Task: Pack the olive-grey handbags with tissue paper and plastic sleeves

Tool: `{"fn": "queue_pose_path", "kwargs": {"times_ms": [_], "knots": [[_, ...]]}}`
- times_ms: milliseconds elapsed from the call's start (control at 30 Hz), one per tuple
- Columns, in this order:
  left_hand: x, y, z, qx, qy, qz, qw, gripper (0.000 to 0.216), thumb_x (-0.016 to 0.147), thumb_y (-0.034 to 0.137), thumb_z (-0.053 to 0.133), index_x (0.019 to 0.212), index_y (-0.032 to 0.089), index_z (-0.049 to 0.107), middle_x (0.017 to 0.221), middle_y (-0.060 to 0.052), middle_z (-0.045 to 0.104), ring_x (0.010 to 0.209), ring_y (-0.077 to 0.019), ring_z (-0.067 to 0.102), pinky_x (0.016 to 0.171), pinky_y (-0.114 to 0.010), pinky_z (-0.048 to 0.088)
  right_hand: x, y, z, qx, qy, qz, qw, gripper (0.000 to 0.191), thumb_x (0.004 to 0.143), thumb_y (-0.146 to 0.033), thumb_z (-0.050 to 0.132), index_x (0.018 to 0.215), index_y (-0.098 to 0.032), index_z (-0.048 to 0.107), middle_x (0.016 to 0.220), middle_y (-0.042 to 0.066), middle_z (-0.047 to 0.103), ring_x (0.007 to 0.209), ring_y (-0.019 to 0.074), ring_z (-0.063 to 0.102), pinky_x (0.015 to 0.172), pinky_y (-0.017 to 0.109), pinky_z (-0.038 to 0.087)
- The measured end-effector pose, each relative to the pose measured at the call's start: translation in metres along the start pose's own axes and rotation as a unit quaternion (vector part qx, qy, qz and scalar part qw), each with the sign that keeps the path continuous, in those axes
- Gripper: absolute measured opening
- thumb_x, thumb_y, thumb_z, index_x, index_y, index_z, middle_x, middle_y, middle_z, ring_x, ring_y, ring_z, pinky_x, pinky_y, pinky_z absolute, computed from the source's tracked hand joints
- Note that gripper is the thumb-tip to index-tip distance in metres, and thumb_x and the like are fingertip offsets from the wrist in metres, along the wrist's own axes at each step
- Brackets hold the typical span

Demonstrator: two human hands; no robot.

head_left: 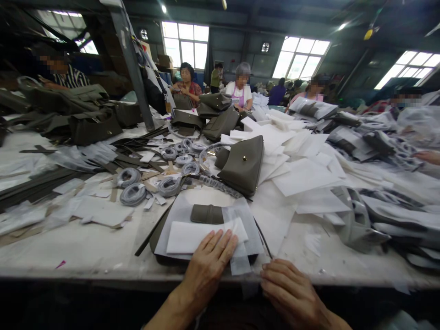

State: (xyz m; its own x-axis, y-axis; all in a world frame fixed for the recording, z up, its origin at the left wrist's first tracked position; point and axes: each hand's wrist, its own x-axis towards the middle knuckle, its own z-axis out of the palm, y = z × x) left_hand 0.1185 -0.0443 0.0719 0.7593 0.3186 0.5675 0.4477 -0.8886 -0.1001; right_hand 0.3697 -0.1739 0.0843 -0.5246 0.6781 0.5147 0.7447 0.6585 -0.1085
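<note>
A dark grey-green handbag (156, 238) lies flat at the table's front edge, with a sheet of translucent tissue paper (178, 213) over it. On that paper rest a folded white foam sheet (184, 236) and a small dark flap-like piece (206, 214). My left hand (209, 261) lies flat on the foam sheet, fingers stretched out. Near the lower right corner of the bag, my right hand (292, 286) is closed, its fingers curled together beside the end of a thin dark strap (264, 238). What it holds, if anything, is hidden. A strip of tissue hangs between both hands.
Behind stands another handbag (244, 165) beside coiled plastic-wrapped straps (134, 194). White foam sheets (302, 176) pile up to the right, near wrapped bag parts (388, 215). More bags (92, 126) are heaped at left by a metal post (132, 64). Several people work across the table.
</note>
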Motion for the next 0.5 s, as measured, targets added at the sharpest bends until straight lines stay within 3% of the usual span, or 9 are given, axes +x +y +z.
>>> {"fn": "queue_pose_path", "kwargs": {"times_ms": [133, 333, 500], "knots": [[0.001, 0.000, -0.001, -0.001, -0.004, -0.002, 1.000, 0.048, 0.100, 0.017, 0.033, 0.148, 0.020, 0.040, 0.146, -0.004, 0.053, 0.131, -0.0190, 0.050, 0.113, -0.037, 0.038, -0.011, -0.001, 0.025, -0.082, -0.038, 0.015, 0.996, 0.038, 0.098, -0.019, 0.045, 0.133, -0.022, 0.059, 0.127, 0.007, 0.067, 0.123, 0.0253, 0.057, 0.099, 0.040, 0.050], [0.001, 0.000, 0.000, -0.017, -0.029, -0.018, 0.999, 0.056, 0.095, 0.014, 0.042, 0.150, 0.022, 0.036, 0.148, -0.003, 0.051, 0.131, -0.0187, 0.050, 0.111, -0.036, 0.039, 0.026, -0.012, 0.033, 0.004, 0.066, 0.054, 0.996, 0.026, 0.098, -0.013, 0.044, 0.108, -0.019, 0.067, 0.094, 0.005, 0.073, 0.085, 0.0198, 0.065, 0.073, 0.034, 0.048], [0.001, 0.001, 0.002, -0.029, -0.049, -0.038, 0.998, 0.066, 0.089, 0.009, 0.044, 0.152, 0.024, 0.032, 0.150, -0.002, 0.048, 0.130, -0.0184, 0.050, 0.111, -0.035, 0.039, 0.038, -0.023, 0.025, 0.082, 0.079, 0.084, 0.990, 0.022, 0.093, -0.007, 0.045, 0.093, -0.020, 0.062, 0.087, 0.003, 0.072, 0.086, 0.0192, 0.066, 0.078, 0.035, 0.047]]}}
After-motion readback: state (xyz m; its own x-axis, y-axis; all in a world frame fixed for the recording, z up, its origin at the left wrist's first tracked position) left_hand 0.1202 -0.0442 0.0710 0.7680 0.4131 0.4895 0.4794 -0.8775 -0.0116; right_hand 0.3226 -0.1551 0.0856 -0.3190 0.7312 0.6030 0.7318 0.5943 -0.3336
